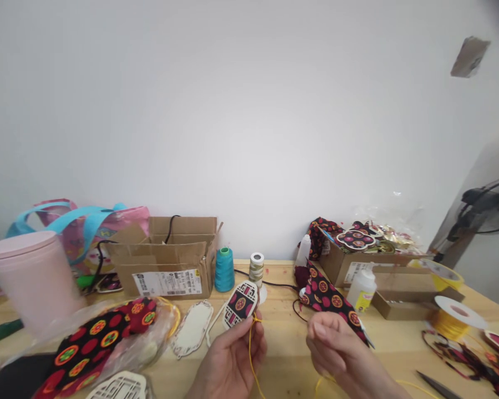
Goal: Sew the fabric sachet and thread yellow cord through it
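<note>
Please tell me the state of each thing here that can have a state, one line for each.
left hand: shut on ornament
ornament: held up, yellow cord hangs from it
right hand: fingers curled, holds nothing clear
left box: open
right box: open, filled
glue bottle: upright, capped
teal spool: upright
pink tub: lid on

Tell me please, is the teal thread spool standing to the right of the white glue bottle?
No, the teal thread spool stands well left of the white glue bottle.

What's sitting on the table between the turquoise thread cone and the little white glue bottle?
In the head view, between the turquoise thread cone and the glue bottle stand a striped spool and folded patterned fabric, with a dark cord.
</note>
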{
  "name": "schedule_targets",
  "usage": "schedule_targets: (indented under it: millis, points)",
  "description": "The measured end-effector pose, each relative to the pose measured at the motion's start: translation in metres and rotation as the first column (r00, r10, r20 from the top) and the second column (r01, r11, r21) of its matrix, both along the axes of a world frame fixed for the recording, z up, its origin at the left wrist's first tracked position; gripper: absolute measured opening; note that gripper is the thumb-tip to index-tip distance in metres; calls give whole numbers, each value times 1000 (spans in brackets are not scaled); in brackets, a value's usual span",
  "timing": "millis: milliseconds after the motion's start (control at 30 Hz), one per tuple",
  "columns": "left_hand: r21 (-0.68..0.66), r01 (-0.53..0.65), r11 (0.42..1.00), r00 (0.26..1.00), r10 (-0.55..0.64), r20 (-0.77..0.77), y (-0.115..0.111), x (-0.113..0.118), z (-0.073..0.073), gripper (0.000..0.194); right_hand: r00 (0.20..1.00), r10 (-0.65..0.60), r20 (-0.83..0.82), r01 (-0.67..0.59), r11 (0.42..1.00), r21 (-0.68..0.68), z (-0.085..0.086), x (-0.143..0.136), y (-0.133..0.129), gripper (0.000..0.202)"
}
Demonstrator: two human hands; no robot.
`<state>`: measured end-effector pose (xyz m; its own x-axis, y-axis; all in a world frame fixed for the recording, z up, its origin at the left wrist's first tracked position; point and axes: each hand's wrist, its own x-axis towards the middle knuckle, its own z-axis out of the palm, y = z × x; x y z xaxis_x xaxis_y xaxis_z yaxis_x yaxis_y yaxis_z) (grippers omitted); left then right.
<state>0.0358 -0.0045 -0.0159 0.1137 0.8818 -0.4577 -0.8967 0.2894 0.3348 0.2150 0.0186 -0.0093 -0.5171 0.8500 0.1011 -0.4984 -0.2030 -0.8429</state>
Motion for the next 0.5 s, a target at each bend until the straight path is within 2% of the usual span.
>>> schedule_targets:
  millis: [133,233,367,500]
  points:
    - [4,-21,1000,1000,21,-3,1,-2,0,15,984,170,-56,-166,984,68,6,21,-5,14]
    - [24,-8,1000,1000,8,-16,2,-3,-3,13,963,264,-54,-250,951,182,6,36,-5,17]
    - [83,31,996,999,-30,-9,3,-4,-6,12,933,312,180,-358,857,371,10,47,-1,34]
    - [96,37,995,999,-37,-2,3,-4,-7,16,848,297,439,-445,848,288,13,52,-4,47]
